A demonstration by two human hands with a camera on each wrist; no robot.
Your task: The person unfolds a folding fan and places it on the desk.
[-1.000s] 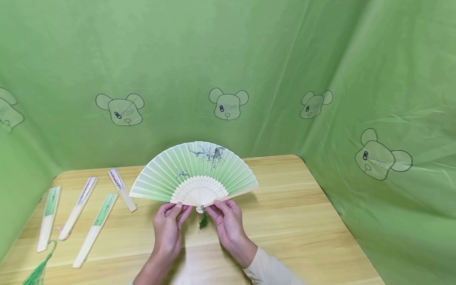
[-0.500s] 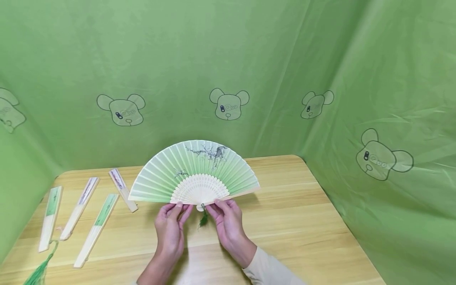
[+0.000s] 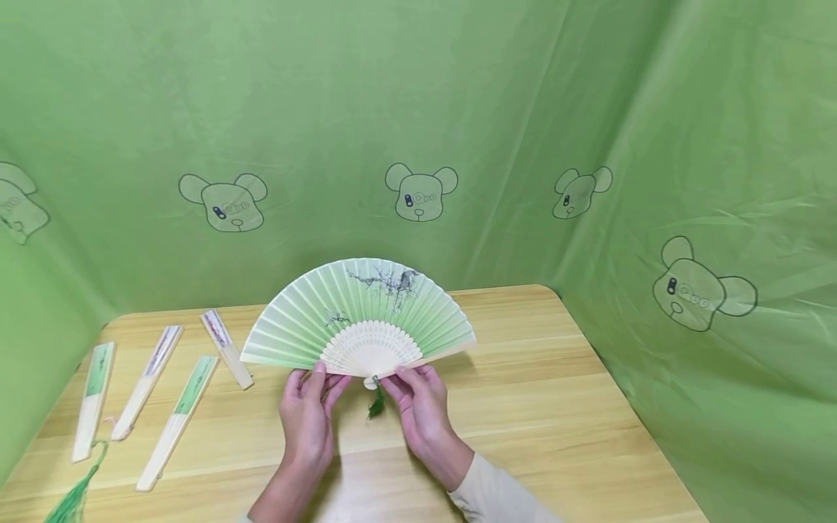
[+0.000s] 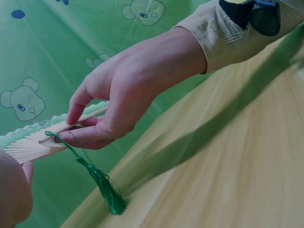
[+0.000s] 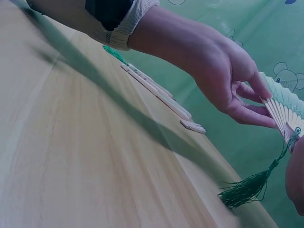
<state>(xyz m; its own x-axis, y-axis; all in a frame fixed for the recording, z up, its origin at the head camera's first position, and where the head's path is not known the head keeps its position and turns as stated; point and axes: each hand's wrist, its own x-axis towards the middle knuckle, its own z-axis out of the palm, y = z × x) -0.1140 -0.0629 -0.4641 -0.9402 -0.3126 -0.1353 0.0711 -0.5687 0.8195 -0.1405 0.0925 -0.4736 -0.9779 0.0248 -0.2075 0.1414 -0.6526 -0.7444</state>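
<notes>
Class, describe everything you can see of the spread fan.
The fan spreads nearly to a half circle: a pleated, cloth-like leaf, green fading to white, with a dark branch print, above pale, wood-like ribs. A green tassel hangs from its pivot. The left hand and right hand pinch it either side of the pivot, holding it above the table.

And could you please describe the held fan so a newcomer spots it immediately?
Over the wooden table, the left grip and right grip hold a pale green fan with dark printed branches. Unlike the four folded fans, it is spread open.
</notes>
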